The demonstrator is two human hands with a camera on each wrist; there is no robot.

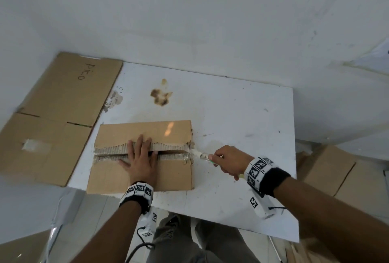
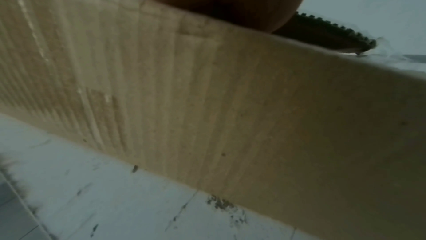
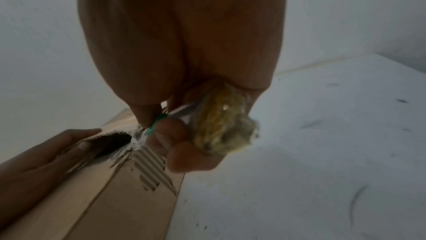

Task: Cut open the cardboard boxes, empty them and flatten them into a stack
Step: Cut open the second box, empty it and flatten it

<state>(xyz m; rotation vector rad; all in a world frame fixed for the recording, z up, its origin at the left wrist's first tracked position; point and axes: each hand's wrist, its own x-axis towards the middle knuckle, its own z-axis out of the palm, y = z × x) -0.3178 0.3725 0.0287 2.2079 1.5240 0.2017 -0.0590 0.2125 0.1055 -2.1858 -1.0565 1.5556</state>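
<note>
While a flattened brown cardboard sheet lies at the left of the white worktop, the brown cardboard box is pressed at its split top seam by the flat, spread left hand; beside its right end, a green-handled cutter is gripped in the right hand.

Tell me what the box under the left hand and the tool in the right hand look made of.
Box: brown corrugated cardboard, matte; fluting shows along its torn top seam. Tool in the right hand: seemingly a green plastic body, handle wrapped in glossy clear tape; blade material unclear.
</note>
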